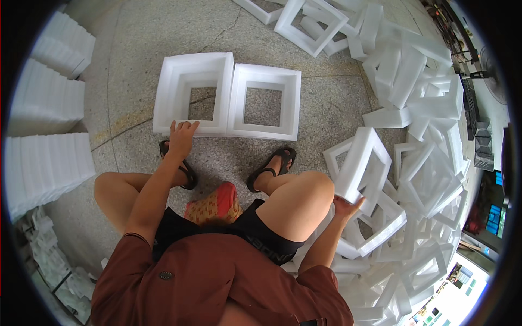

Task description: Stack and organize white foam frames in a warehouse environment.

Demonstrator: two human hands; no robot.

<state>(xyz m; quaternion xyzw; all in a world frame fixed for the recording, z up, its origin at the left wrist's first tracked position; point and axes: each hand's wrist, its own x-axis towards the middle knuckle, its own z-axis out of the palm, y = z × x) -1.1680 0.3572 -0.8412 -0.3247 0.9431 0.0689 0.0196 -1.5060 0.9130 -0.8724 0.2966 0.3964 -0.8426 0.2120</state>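
White foam formed the frame (pixel 353 163) we gripped in our right hand (pixel 346 208) beside our right knee (pixel 318 187); our left hand (pixel 182 137) touched the left stack (pixel 173 89), whether pinching we couldn't tell. That and the right stack (pixel 292 103) seemed begun, the loose heap (pixel 427 176) remaining.

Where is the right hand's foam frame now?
The foam frame is in the head view's right half, beside the right knee, at the frame pile's edge.

A reddish-brown short-sleeved top (pixel 217 277) carries a small round dark badge (pixel 166 275) and thin dark trim (pixel 137 237) along the left cuff; the shorts (pixel 170 229) are black, with pale lettering (pixel 270 249) on their right leg; black sandals (pixel 190 176) have straps; left hand (pixel 183 137) and right hand (pixel 348 208) are bare
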